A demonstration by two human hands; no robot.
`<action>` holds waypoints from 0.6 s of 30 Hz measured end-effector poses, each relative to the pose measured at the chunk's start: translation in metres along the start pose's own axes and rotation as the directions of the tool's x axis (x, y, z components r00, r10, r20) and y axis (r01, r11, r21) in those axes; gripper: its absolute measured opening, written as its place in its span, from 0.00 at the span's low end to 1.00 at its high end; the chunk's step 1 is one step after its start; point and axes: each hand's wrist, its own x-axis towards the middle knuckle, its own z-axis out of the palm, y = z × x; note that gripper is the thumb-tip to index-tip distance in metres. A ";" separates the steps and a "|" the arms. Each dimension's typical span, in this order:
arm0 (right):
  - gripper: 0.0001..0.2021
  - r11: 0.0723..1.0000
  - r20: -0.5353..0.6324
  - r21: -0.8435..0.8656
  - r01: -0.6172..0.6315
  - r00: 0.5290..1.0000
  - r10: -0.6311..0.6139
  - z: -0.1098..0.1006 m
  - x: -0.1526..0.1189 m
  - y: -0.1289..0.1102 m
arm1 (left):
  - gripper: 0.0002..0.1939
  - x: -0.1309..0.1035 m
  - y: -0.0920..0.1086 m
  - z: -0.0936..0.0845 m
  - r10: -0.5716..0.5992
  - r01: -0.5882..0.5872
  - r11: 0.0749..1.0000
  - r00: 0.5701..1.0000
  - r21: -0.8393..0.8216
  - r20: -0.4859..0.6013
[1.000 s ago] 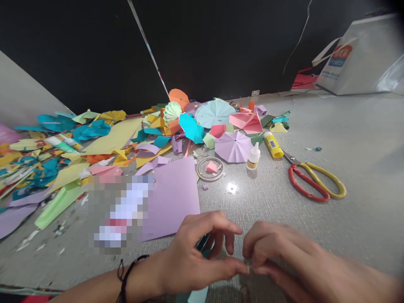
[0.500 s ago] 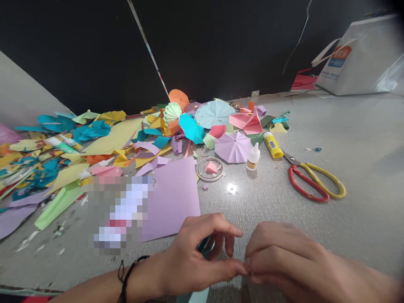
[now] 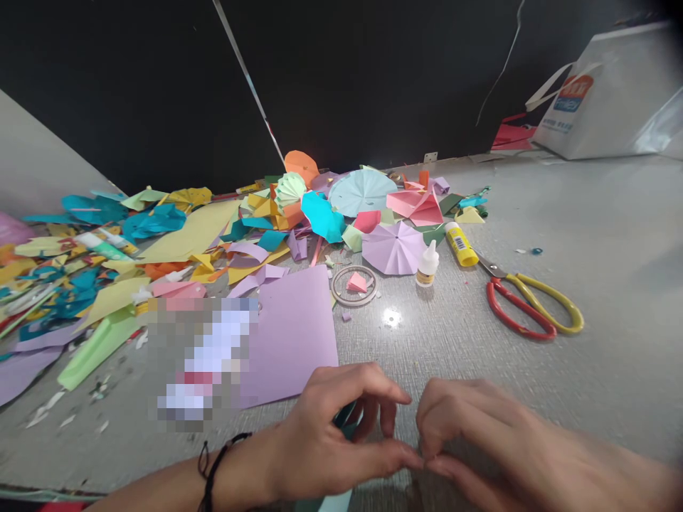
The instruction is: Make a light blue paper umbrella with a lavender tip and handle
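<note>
My left hand point(image 3: 352, 434), with a black cord bracelet on its wrist, curls round a teal paper piece point(image 3: 346, 418) near the bottom centre; part of the paper shows below the palm. Its thumb tip meets the fingertips of my right hand point(image 3: 480, 434), whose thumb and fingers are bent close together. Anything between those right fingertips is too small to make out. Beyond the left hand lies a flat purple sheet point(image 3: 293, 334).
A white glue bottle point(image 3: 427, 267), a yellow glue stick point(image 3: 462, 244), a tape ring point(image 3: 335, 290) and red-and-yellow scissors point(image 3: 520, 306) lie ahead. Coloured paper scraps point(image 3: 197, 231) cover the left and back. A white bag point(image 3: 602, 107) stands back right.
My right hand's thumb has dropped a little away from its bent fingers, opening a gap between them. The left hand has hardly moved and keeps the teal paper.
</note>
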 end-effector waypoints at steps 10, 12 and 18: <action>0.08 0.997 -0.052 0.040 0.067 0.997 -0.065 0.002 -0.001 0.002 | 0.18 0.001 0.001 0.000 -0.025 0.025 1.000 1.000 0.014 0.003; 0.09 0.996 -0.051 0.059 0.062 0.997 -0.059 0.000 -0.001 0.002 | 0.18 0.001 0.001 0.000 -0.027 0.027 1.000 1.000 0.006 0.005; 0.13 0.994 -0.030 0.077 0.071 0.997 -0.069 -0.002 -0.002 0.002 | 0.18 0.000 0.002 -0.001 -0.023 0.023 0.999 1.000 0.024 0.006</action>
